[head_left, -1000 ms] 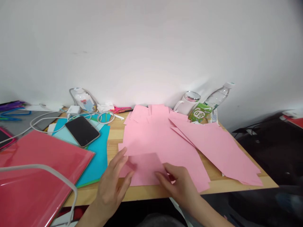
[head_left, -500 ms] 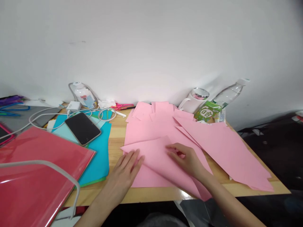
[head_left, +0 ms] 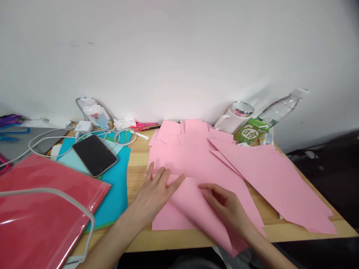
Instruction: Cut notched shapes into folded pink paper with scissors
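A sheet of pink paper (head_left: 188,194) is bent over in front of me, its folded part curling past the table's front edge. Beneath it lies more pink paper (head_left: 179,160). My left hand (head_left: 155,192) rests on the left end of the bent sheet with its fingers spread, the thumb reaching along the sheet's top edge. At the sheet's right side, my right hand (head_left: 226,205) pinches the paper between thumb and fingers. Smaller pink pieces (head_left: 196,130) lie at the back, and several long pink sheets (head_left: 272,181) overlap at the right.
On the left are a red plastic-covered pack (head_left: 53,209), blue paper (head_left: 117,198), a phone (head_left: 94,155), a white cable (head_left: 36,138) and a white bottle (head_left: 97,114). Pink scissors (head_left: 144,126) lie behind. A mug (head_left: 234,117), green packet (head_left: 251,131) and clear bottle (head_left: 280,108) stand back right.
My left hand has raised and spread its fingers further along the sheet's top edge, thumb stretched right. The bent sheet curls more and hangs lower at the front. The view has shifted slightly.
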The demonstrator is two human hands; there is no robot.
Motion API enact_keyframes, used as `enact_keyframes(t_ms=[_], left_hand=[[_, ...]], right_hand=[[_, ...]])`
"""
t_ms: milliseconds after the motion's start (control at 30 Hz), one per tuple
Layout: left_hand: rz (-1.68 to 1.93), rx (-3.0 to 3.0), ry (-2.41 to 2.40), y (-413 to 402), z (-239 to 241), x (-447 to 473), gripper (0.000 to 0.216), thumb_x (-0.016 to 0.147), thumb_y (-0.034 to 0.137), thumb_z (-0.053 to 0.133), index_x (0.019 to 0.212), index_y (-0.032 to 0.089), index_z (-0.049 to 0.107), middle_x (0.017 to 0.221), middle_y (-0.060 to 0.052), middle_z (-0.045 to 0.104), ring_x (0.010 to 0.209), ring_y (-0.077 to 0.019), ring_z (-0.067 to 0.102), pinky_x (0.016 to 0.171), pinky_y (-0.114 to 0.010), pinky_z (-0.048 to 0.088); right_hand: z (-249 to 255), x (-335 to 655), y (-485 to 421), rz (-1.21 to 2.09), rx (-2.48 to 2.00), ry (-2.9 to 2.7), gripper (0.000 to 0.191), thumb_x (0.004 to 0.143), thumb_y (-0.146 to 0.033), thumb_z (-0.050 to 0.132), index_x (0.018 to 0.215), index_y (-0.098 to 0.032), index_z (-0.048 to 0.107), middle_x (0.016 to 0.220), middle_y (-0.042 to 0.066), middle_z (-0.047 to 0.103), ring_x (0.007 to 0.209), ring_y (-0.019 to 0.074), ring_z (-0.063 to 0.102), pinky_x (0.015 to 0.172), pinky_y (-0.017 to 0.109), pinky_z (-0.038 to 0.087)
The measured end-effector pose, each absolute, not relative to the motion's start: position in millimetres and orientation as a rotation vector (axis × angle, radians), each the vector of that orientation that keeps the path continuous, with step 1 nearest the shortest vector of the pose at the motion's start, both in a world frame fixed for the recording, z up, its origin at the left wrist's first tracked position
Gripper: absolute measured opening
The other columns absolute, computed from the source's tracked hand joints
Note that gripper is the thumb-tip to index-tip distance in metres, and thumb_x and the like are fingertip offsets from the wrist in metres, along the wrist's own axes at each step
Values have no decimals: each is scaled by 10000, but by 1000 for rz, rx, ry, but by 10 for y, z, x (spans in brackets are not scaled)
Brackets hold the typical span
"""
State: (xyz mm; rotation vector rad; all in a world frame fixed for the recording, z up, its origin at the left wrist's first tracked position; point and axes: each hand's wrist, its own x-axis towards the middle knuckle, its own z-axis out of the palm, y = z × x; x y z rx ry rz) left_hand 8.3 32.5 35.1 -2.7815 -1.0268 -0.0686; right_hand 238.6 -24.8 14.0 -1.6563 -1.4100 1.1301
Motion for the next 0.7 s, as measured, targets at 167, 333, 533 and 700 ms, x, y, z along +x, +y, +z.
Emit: enact_keyframes(t_ms=[167,333,533,700], left_hand=[[-130,-2651,-905,468,300,-6,617,806,-37,332,1393,143,266,1014,-131,575,1108,-264,533,1031,-575,275],[-184,-2766,-881,446,210,-45,666,754,-87,338,1384,114,260,1105,-151,563,1250,-301,420,1047,-570,269],[-219,-2835,-849,247,213,115,567,825,2,388,1374,106,288,1174,-170,570,1263,-314,412,1066,-576,230],[-221,-2835,-845,107,247,178,524,839,40,412,1352,125,344,1403,-217,386,1319,-395,277,1017,-653,233]], right_hand=[[245,2240,-328,1348,-1618,-1312,321,811,-434,526,978,-192,655,876,58,689,662,171,602,534,258,468],[379,2180,-222,1391,-1584,-1392,292,790,-386,555,972,-186,665,789,40,666,552,129,528,474,237,406],[367,2441,-56,1175,-1619,-1496,238,790,-374,573,877,-189,694,716,23,643,614,149,567,540,249,455],[159,2576,-5,978,-1707,-1560,258,780,-348,579,932,-168,684,766,50,678,658,180,591,573,284,478]])
